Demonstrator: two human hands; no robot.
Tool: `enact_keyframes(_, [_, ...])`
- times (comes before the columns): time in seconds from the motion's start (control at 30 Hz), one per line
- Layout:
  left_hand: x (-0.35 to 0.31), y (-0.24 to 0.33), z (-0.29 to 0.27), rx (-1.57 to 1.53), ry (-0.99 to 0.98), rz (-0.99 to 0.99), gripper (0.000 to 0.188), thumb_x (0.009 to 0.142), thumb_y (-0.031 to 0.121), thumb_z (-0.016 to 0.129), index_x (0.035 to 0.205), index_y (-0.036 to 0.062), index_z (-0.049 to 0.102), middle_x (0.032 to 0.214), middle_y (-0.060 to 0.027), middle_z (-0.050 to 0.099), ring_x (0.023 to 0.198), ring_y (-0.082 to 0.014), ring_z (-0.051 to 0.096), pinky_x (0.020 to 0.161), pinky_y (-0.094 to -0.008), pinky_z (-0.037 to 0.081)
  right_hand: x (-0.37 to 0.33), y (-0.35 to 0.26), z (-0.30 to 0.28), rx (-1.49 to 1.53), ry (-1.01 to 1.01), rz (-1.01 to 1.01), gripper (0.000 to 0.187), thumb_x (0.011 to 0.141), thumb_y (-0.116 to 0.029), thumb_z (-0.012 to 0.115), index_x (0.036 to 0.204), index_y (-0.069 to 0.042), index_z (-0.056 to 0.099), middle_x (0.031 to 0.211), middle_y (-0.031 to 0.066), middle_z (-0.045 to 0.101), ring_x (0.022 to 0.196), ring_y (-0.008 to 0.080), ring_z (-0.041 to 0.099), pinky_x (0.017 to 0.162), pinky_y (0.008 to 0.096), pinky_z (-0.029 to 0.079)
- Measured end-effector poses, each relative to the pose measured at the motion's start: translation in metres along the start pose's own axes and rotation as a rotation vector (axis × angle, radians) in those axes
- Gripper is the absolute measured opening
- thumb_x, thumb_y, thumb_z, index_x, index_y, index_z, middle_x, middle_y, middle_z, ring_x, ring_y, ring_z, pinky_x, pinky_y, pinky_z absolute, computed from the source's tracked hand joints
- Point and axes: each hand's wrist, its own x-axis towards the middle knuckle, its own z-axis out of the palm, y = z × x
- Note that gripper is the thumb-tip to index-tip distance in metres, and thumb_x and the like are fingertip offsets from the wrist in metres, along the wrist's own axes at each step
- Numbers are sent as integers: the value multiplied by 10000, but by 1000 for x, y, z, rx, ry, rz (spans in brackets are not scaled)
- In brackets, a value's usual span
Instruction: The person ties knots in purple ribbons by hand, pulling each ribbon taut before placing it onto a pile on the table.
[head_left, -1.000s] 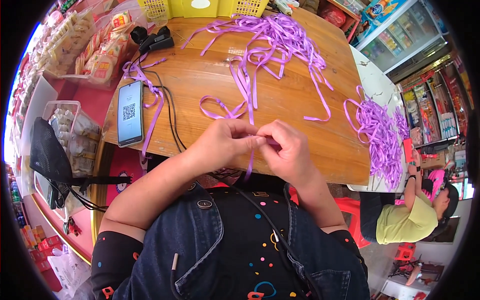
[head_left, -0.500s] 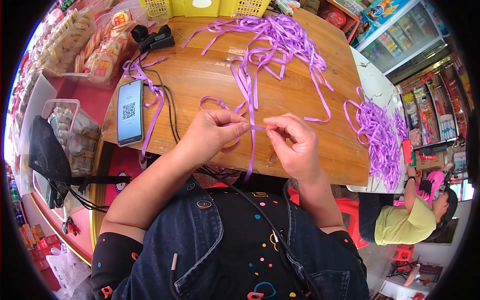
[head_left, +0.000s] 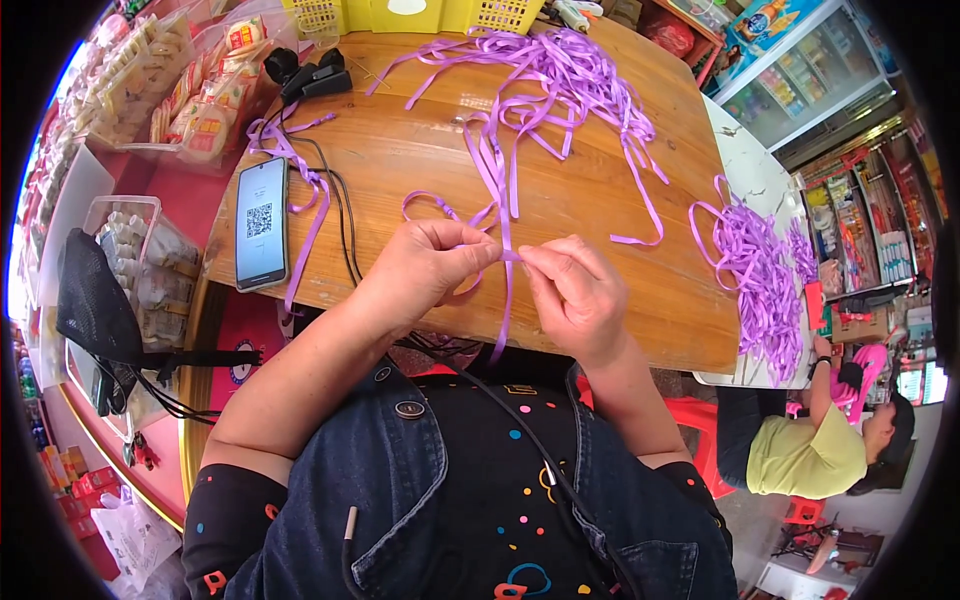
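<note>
Across a varnished brown wooden tabletop [head_left: 400,150], tangled shiny purple ribbons [head_left: 580,80] lie heaped at the far side. Nearer, 1 narrow, flat purple ribbon [head_left: 511,256] spans the small gap between 2 hands: the left hand [head_left: 430,265] pinches it thumb to forefinger, and the right hand [head_left: 580,300] appears to pinch it opposite, though fingers partly hide that grip.

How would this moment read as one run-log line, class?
left hand: pinching purple ribbon | right hand: touching same ribbon | ribbon heap: wooden table, far side | phone: table's left side, screen lit
</note>
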Motion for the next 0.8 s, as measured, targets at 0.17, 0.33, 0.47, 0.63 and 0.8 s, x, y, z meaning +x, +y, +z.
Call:
enact_keyframes(0.17, [10,-22,-1,248,95,386,233,860,142,679,1036,-7,651,692,15,582,598,-58,496,538,-210,390,1,-1,1,-19,-26,3,156,725,83,676,851,1,634,761,116,595,640,242,594,544,306,464])
enact_keyframes(0.33, [-1,-11,10,438,-3,389,253,834,119,702,1046,-15,663,828,-52,670,735,-68,569,673,-239,488,0,-1,3,-25,-64,-7,121,753,70,649,839,3,597,754,126,573,643,269,575,553,327,458])
enact_keyframes(0.47, [1,-17,9,274,11,378,211,832,114,702,997,-16,680,801,-42,669,714,-56,559,655,-232,485,3,-3,4,-5,-87,22,88,781,55,624,831,5,572,728,131,548,627,277,554,541,337,436])
enact_keyframes(0.63, [-1,-13,8,445,32,375,132,833,79,678,932,-7,694,737,-29,652,671,-47,549,608,-234,476,3,-4,2,34,-112,78,57,830,22,575,796,9,531,698,136,507,597,283,508,524,347,397])
enact_keyframes(0.8, [-2,-15,7,489,-1,485,122,861,63,660,961,-2,689,738,40,562,650,-16,453,558,-193,377,3,-5,4,81,-100,86,91,857,8,544,774,10,506,674,131,472,572,278,467,512,342,370])
